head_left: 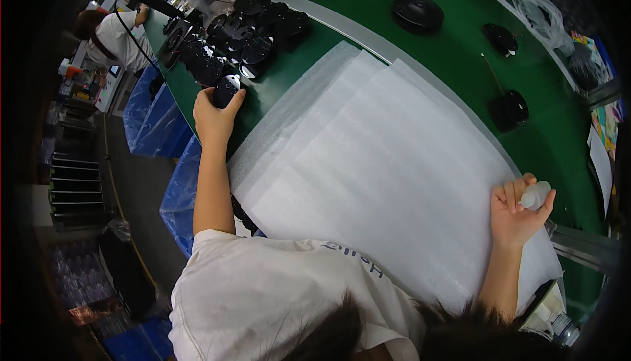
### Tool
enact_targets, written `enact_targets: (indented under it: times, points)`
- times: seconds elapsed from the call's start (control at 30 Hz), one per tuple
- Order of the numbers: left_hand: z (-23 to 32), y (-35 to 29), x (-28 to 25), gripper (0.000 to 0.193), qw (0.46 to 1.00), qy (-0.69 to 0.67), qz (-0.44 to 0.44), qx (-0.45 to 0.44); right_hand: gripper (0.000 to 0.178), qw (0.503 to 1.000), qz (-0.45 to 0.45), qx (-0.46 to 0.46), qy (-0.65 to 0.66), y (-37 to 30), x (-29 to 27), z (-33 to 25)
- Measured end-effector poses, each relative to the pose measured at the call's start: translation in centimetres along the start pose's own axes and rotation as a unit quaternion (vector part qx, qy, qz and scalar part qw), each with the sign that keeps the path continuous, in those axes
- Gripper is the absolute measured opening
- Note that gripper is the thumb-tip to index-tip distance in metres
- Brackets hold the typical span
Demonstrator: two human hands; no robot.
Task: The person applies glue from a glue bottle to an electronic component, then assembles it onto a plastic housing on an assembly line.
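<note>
The left hand point(215, 114) grips a black disc point(227, 87) beside many similar discs point(256, 50); the right hand point(514, 215) clasps a small whitish bottle point(536, 195) near white sheets point(388, 170).

The bench point(299, 65) is deep green. Along its left edge, the heap of round parts point(256, 29) is black with shiny white patches. One round part point(227, 91) on the near side of that heap is black and shiny white too. The soft sheets point(381, 164) are white with faint stripes. By their right edge, the little bottle point(536, 194) is cloudy white. The bags point(148, 118) beside the bench's left edge are blue.
</note>
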State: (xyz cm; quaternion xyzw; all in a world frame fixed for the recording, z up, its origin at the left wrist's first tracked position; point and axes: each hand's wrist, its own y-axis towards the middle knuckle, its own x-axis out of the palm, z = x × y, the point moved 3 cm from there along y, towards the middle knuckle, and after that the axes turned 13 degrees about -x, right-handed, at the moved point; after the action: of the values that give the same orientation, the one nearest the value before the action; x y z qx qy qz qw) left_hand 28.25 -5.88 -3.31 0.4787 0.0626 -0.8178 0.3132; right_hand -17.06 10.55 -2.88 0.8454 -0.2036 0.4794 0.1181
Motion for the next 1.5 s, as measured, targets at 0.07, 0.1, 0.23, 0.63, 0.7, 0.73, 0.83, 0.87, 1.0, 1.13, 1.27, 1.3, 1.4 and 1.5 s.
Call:
enact_targets:
  times: [0.07,0.1,0.23,0.63,0.7,0.73,0.83,0.87,1.0,1.13,1.27,1.3,1.4,1.5]
  points:
    - [-0.8,0.7,0.5,0.065,1.000,-0.022,0.004,0.010,0.039,1.000,0.009,-0.003,-0.003,0.0,0.1,0.0]
    - [-0.9,0.9,0.4,0.066,0.999,-0.044,0.009,0.022,0.039,1.000,0.007,-0.003,-0.001,-0.2,0.2,0.0]
    - [-0.2,0.8,0.5,0.067,0.999,-0.013,0.025,0.036,0.034,1.000,-0.012,-0.008,-0.001,-0.1,0.2,0.1]
    - [0.7,0.4,-0.2,0.062,0.997,0.035,0.054,0.045,0.042,0.999,0.049,-0.014,0.017,-0.3,-0.8,-0.5]
    - [1.0,0.3,-0.3,0.060,0.997,0.043,0.049,0.050,0.043,0.998,0.057,-0.001,0.018,-0.5,-0.6,-0.3]
    - [1.4,0.2,-0.4,0.060,0.996,0.037,0.044,0.065,0.044,0.998,0.068,-0.006,0.011,-0.4,-0.9,-0.4]
    - [4.2,-0.4,-0.7,0.054,0.983,0.035,0.107,0.147,0.045,0.998,0.069,-0.001,0.015,-0.3,-0.8,0.0]
    - [6.6,-1.8,-0.6,0.050,0.968,-0.090,0.053,0.226,0.046,0.998,0.070,-0.001,0.004,-0.3,-0.8,-0.1]
    - [19.2,-10.2,1.3,0.042,0.812,-0.248,-0.135,0.510,0.047,0.997,0.069,-0.015,-0.007,-0.5,-2.1,-0.3]
    - [29.7,-14.2,6.2,0.038,0.702,-0.253,-0.409,0.525,0.054,0.999,0.041,0.004,0.033,-0.1,-0.6,0.5]
    - [37.9,-17.2,14.5,0.053,0.729,-0.211,-0.395,0.518,0.057,0.992,0.095,0.026,0.079,-0.2,-0.2,0.5]
    - [39.1,-17.5,16.6,0.053,0.727,-0.210,-0.396,0.521,0.057,0.992,0.096,0.023,0.082,0.1,-0.1,0.7]
    - [41.5,-19.4,19.8,0.066,0.748,-0.198,-0.334,0.538,0.059,0.995,0.093,0.024,0.032,-0.1,-0.4,0.7]
    - [42.6,-20.8,20.8,0.077,0.717,-0.226,-0.468,0.465,0.059,0.994,0.104,0.030,0.022,-0.1,-0.5,0.6]
